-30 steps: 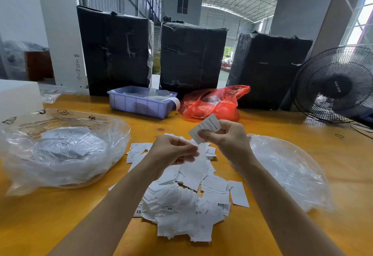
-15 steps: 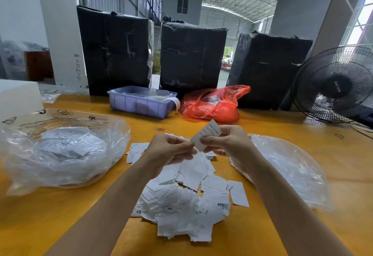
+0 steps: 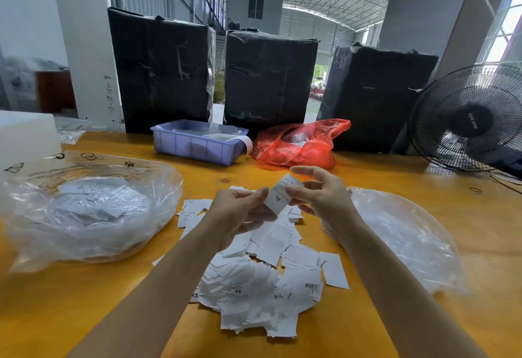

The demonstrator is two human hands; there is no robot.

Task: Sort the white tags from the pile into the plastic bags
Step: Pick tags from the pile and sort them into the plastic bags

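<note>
1. The left hand [image 3: 240, 213] is hovering above the far part of the pile of white tags [image 3: 262, 278], its fingers curled and its thumb tip touching the left edge of a single white tag [image 3: 282, 195] printed "XL".
2. The right hand [image 3: 319, 196] is pinching the right edge of that same tag between thumb and middle fingers, while its index finger is stretching out straight above the tag's far end.
3. The tag is hanging in the air between the two hands, tilted, above the pile.
4. The pile is lying loose on the yellow desk [image 3: 70, 315], near the middle; some tags are showing "XS".
5. A clear plastic bag [image 3: 84, 210] holding sorted tags is sitting on the left, well apart from the hands.
6. A second clear plastic bag [image 3: 401, 233] is lying flatter on the right, just beside the right forearm.
7. Farther back, a purple tray [image 3: 197, 145] and a red bag [image 3: 299, 145] are resting in front of three black-wrapped bales [image 3: 271, 78], and a black fan [image 3: 469, 120] is standing at the far right.
</note>
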